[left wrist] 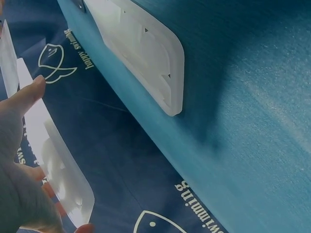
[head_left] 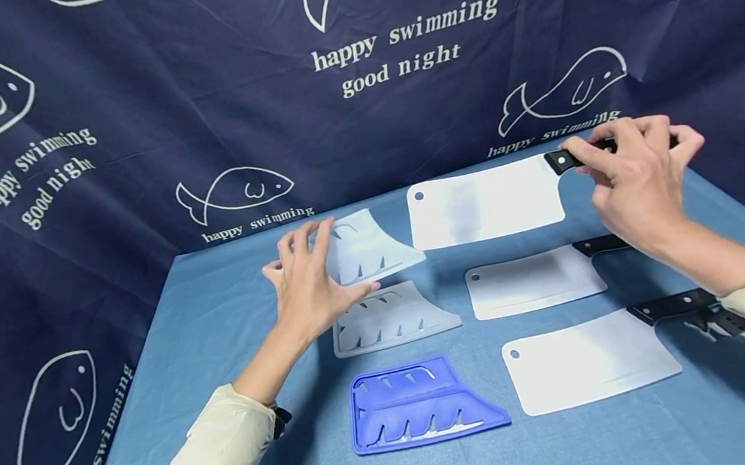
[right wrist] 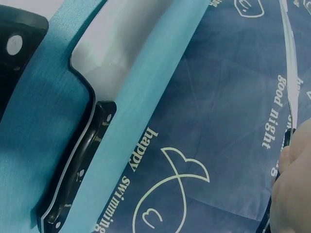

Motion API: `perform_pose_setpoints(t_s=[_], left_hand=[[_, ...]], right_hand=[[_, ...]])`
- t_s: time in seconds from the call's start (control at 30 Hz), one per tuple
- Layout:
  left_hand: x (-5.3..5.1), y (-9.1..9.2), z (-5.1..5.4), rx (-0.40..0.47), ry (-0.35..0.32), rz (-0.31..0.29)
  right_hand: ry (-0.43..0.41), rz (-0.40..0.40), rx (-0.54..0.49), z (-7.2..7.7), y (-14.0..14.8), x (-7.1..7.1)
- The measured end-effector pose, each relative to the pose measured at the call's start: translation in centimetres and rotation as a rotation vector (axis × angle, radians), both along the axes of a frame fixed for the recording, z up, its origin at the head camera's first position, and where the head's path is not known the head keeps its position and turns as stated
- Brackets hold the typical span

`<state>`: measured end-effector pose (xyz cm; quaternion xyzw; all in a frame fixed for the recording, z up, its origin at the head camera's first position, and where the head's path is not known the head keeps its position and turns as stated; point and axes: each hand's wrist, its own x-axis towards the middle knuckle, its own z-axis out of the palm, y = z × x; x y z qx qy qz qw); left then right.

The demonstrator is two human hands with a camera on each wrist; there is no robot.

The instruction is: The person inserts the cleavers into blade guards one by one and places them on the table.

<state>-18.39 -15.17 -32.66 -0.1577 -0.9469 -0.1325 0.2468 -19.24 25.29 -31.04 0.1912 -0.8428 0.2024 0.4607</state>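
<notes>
In the head view my left hand (head_left: 306,285) grips a translucent white blade cover (head_left: 370,248) by its edges, thumb below and fingers above; the left wrist view shows the same cover (left wrist: 58,165) raised off the table. My right hand (head_left: 642,177) holds the black handle of a large cleaver (head_left: 485,202), its blade pointing left, beside the held cover's narrow end. Whether blade and cover touch, I cannot tell. The right wrist view shows this blade (right wrist: 290,63) edge-on, with my right hand (right wrist: 294,179) at its handle.
A smaller cleaver (head_left: 534,282) and another large cleaver (head_left: 593,361) lie on the blue table (head_left: 247,276), black handles to the right. Left of them are a second white cover (head_left: 395,317) and a blue cover (head_left: 418,406). Dark scissor-like handles (head_left: 719,321) show by my right sleeve.
</notes>
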Motion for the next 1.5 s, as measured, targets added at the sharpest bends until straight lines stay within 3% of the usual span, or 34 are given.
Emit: perform_pose_setpoints(t_s=[0.4, 0.63, 1.07, 1.5], left_hand=[[0.1, 0.4, -0.2, -0.004, -0.018, 0.000], [0.0, 1.1, -0.1, 0.010, -0.020, -0.032], [-0.1, 2.4, -0.5, -0.048, 0.000, -0.081], [0.1, 4.7, -0.1, -0.029, -0.005, -0.053]], right_hand=[[-0.027, -0.022, 0.006, -0.8, -0.5, 0.0], [-0.036, -0.012, 0.023, -1.5, -1.4, -0.2], [-0.024, 0.039, 0.089, -2.1, -4.0, -0.7], [-0.032, 0.034, 0.091, -2.0, -7.4, -0.7]])
